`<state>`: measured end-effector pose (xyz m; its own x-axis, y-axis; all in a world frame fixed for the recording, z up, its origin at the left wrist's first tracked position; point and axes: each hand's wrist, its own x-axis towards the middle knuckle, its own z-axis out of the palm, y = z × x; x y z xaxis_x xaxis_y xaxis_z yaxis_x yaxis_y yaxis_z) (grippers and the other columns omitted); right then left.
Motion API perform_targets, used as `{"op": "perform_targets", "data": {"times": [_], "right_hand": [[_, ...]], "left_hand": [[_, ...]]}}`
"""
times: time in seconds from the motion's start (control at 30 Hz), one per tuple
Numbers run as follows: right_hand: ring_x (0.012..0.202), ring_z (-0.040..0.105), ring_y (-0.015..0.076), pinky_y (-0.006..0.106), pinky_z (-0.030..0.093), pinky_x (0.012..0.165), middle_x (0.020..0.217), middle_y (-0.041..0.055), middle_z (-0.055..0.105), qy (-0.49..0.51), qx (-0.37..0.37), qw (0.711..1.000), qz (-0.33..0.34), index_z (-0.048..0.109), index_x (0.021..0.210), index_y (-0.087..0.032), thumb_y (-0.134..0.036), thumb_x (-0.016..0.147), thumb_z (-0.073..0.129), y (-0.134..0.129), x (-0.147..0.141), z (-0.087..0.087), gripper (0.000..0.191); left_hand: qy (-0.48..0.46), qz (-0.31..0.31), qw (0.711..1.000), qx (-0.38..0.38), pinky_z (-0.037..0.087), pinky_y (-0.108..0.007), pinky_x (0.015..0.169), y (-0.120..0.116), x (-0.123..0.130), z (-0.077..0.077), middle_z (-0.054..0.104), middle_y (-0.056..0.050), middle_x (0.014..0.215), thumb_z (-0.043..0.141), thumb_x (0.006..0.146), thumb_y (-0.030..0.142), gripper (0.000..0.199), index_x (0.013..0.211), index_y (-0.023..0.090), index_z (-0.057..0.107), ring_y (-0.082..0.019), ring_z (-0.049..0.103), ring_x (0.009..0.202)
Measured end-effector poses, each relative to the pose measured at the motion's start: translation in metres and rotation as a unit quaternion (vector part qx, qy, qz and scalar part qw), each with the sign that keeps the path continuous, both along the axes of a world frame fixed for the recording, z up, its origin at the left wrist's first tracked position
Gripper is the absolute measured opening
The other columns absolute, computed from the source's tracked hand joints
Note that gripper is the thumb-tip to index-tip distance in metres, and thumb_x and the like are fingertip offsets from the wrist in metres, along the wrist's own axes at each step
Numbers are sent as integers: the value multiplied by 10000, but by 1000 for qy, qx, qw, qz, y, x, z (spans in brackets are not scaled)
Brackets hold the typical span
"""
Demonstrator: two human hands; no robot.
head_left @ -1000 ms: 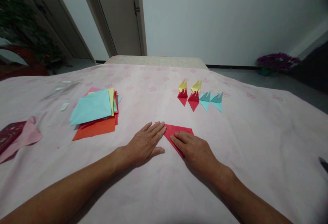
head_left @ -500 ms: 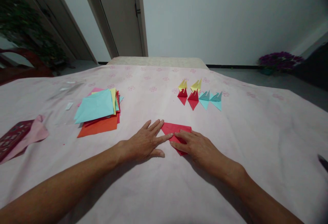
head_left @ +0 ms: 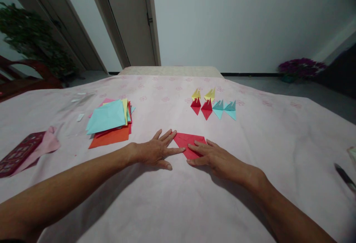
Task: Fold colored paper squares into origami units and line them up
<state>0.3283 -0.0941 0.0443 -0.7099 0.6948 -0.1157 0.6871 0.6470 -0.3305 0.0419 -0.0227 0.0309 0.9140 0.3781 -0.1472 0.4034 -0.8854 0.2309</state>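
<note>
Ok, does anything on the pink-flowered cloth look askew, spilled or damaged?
Only slightly: in the loose stack of coloured paper sheets, the orange paper sheet juts out askew below the light-blue paper sheet. No spill shows. The red folded paper looks untorn where the fingers leave it visible.

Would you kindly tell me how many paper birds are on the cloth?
6: two yellow birds at the back, two red birds just in front of them, and two blue birds right of the red.

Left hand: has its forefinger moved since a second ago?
Yes: on the left hand, the forefinger has swung right and toward the wearer, judged against the left red folded bird. Its tip lies over the red paper.
</note>
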Motion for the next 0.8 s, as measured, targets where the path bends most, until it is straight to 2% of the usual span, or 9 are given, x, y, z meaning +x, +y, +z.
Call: {"op": "perform_targets", "data": {"times": [0.17, 0.3, 0.37, 0.43, 0.5, 0.53, 0.57, 0.67, 0.8], "right_hand": [[1446, 304, 261, 600, 221, 1154, 1556, -13, 367, 27, -8, 1000, -2, 590, 1278, -456, 108, 715, 558, 1, 5, -3, 797], [1454, 287, 248, 575, 206, 1170, 1554, -9, 373, 27, -21, 999, 2, 612, 1258, -449, 82, 741, 559, 1, 8, -3, 743], [1459, 271, 249, 577, 197, 1171, 1555, 2, 373, 15, -27, 1000, 5, 605, 1270, -440, 97, 733, 538, 2, 8, -1, 763], [1460, 265, 259, 589, 201, 1163, 1554, 13, 376, 8, -26, 1000, 13, 604, 1279, -425, 109, 728, 519, 2, 8, 2, 773], [1455, 276, 268, 598, 218, 1152, 1540, 16, 402, 15, -18, 999, 24, 621, 1263, -412, 103, 740, 517, 2, 6, 4, 741], [1450, 292, 267, 597, 229, 1148, 1528, 10, 424, 26, -11, 999, 28, 634, 1246, -410, 92, 753, 523, 2, 6, 5, 712], [1442, 312, 263, 592, 240, 1146, 1512, -1, 449, 40, -4, 999, 30, 647, 1224, -412, 78, 766, 534, 2, 5, 6, 680], [1417, 368, 224, 551, 275, 1144, 1465, -34, 507, 79, 15, 996, 31, 674, 1165, -423, 19, 818, 567, 0, 3, 7, 572], [1422, 353, 197, 545, 261, 1146, 1431, -24, 540, 72, 19, 997, 37, 672, 1164, -410, -49, 886, 564, 0, 2, 10, 468]], "left_hand": [[17, 8, 1000, 8, 142, -781, 1035, -5, 2, 3, 37, -206, 1622, 562, 873, 596, 719, 1508, 385, 298, -484, 74, 1460], [29, 20, 999, -26, 145, -799, 1011, -3, 0, 10, 70, -210, 1618, 550, 850, 651, 737, 1498, 377, 329, -490, 61, 1457], [27, 37, 997, -55, 190, -775, 1021, 1, 2, 13, 149, -189, 1615, 574, 833, 658, 710, 1464, 384, 396, -473, 112, 1461], [1, 75, 995, -66, 260, -714, 1046, 4, 8, 13, 306, -156, 1576, 562, 884, 582, 550, 1390, 375, 507, -418, 233, 1454], [-58, 131, 989, -43, 291, -635, 1087, 6, 21, 9, 458, -126, 1497, 445, 984, 446, 376, 1310, 331, 593, -329, 345, 1427], [-92, 154, 984, -22, 256, -612, 1120, 6, 29, 6, 483, -119, 1480, 384, 1013, 393, 373, 1302, 298, 600, -292, 366, 1420], [-117, 156, 981, -7, 225, -587, 1147, 5, 38, 3, 458, -113, 1500, 345, 1026, 380, 396, 1335, 280, 571, -267, 350, 1432], [-141, 114, 983, -8, 225, -521, 1175, -1, 60, -9, 391, -114, 1541, 258, 1040, 388, 475, 1450, 229, 435, -230, 277, 1465], [-97, 57, 993, 25, 189, -546, 1179, -5, 67, -19, 234, -162, 1594, 311, 1007, 495, 643, 1538, 142, 233, -296, 157, 1492]]}}
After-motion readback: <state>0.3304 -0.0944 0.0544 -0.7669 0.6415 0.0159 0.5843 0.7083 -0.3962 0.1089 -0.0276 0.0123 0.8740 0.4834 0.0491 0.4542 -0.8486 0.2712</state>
